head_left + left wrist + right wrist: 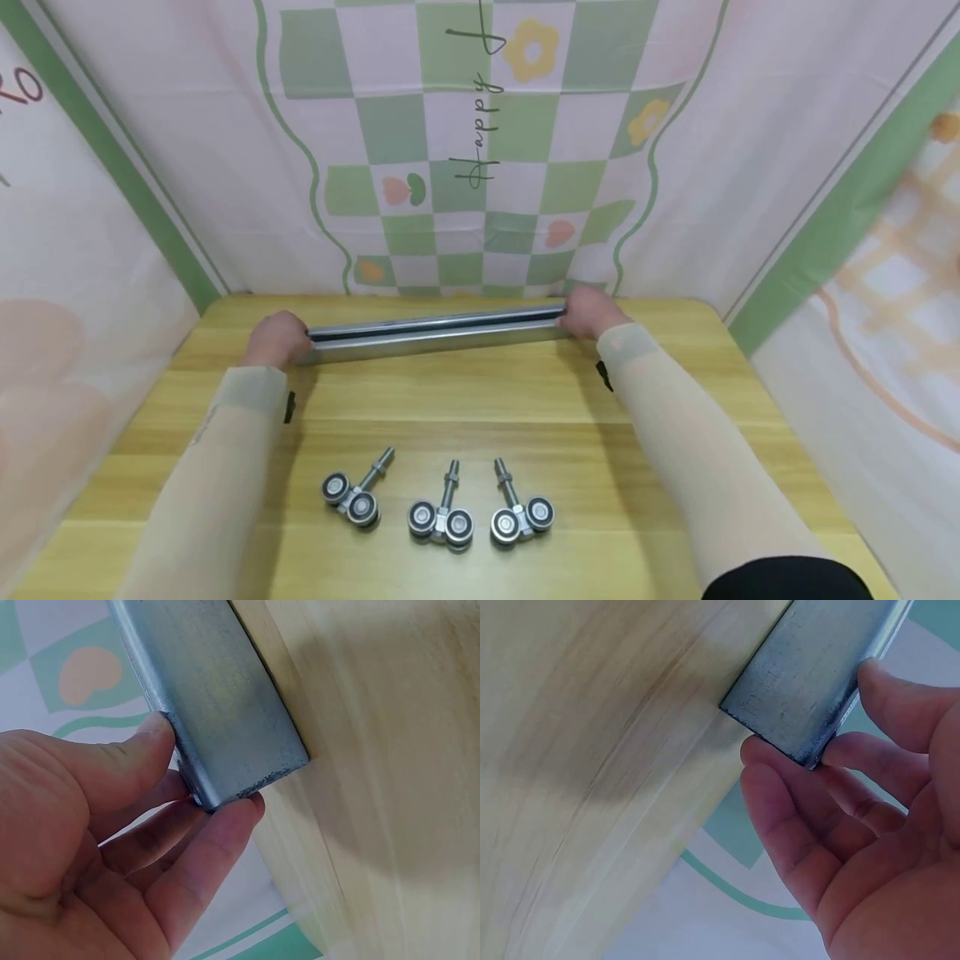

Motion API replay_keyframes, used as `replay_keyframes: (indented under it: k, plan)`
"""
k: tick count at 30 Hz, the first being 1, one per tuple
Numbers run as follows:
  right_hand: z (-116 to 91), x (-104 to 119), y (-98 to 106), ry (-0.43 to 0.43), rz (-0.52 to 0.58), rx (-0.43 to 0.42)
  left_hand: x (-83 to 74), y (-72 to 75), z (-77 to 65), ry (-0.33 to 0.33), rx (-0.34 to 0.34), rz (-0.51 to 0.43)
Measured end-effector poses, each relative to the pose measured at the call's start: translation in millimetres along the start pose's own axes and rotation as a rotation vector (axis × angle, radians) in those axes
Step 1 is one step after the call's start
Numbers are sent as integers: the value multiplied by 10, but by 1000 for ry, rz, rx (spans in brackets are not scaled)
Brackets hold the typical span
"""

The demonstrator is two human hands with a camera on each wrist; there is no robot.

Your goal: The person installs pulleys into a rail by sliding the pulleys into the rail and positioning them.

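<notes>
A long silvery metal channel rail (442,341), with a dark slot along its top, lies across the back of the table, its left end a little nearer. My left hand (277,340) grips the left end; in the left wrist view the thumb presses the rim and the fingertips (229,825) reach under the cut end. At the opposite end, my right hand (592,312) pinches the rail likewise, thumb on the edge and fingers (780,817) at the end. Three roller trolleys with threaded bolts lie nearer me: left (363,508), middle (459,527) and right (506,527).
The wooden table (465,408) has its back edge just behind the rail. A patterned cloth (517,125) hangs beyond it, with more cloth at the left and right sides.
</notes>
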State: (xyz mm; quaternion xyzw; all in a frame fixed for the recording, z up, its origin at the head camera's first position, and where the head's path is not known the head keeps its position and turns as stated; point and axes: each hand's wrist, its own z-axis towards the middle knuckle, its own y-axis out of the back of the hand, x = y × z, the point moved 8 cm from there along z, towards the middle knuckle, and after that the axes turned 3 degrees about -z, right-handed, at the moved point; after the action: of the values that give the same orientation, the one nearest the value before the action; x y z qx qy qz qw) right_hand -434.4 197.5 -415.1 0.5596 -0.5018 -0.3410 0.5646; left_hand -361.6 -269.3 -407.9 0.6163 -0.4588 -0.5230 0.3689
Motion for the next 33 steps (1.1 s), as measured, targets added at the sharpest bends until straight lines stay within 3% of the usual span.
replay_keyframes:
  k: [11, 19, 33]
  plan:
    - [-102, -38, -2, -8, -20, 16, -7, -14, -4, 0, 17, -13]
    - [-184, -66, -15, -31, 24, 9, -7, -23, -26, 11, 19, -34]
    - [-287, -44, -27, 7, -9, -7, -7, -24, -40, 1, 31, -41]
